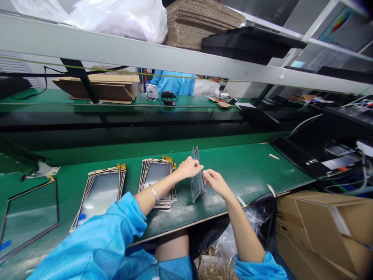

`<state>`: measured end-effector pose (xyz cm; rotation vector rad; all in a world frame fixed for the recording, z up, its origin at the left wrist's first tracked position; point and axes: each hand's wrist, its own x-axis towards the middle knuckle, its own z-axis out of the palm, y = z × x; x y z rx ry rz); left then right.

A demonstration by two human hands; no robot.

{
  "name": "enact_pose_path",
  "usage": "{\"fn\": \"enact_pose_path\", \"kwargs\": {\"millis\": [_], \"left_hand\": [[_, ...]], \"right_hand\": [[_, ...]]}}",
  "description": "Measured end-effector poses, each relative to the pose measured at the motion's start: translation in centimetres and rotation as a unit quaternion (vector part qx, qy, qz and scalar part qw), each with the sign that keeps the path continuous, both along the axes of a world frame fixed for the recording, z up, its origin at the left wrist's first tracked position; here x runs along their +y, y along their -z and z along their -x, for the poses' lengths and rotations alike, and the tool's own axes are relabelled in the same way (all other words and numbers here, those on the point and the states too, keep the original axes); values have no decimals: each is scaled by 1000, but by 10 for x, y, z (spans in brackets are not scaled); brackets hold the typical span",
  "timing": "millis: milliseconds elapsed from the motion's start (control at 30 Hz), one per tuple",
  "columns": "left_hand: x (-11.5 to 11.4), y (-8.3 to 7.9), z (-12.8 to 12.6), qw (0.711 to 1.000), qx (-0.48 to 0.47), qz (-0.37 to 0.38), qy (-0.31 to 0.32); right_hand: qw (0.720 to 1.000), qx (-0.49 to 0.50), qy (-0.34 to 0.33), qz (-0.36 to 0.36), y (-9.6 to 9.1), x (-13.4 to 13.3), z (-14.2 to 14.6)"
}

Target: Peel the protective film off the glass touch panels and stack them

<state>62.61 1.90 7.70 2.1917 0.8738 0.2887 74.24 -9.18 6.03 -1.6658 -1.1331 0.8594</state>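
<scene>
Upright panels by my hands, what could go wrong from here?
The upright panels stand on edge, so they might tip if the left hand or right hand bumps them. The left forearm passes over the stack beside them, which lies unevenly fanned, so the bracelet could snag it.

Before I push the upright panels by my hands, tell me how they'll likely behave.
The upright panels would probably tip easily, standing on narrow edges. They're likely stiff, since they stand straight without visible sagging. Their smooth, see-through faces look like glass or clear plastic, so they may be slippery and could crack.
</scene>
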Motion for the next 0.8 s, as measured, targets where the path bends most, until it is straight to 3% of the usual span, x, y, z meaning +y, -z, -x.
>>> {"fn": "enact_pose_path", "kwargs": {"millis": [200,500,800], "left_hand": [[1,8,-5,999,-35,5,-6],[-5,8,-7,998,-53,3,-15],[-5,0,-2,999,-28,5,-34]], "right_hand": [[1000,-5,2,-1,0,0,0],[1000,2,3,-4,8,-2,-2],[986,-73,146,35,53,-39,-55]]}}
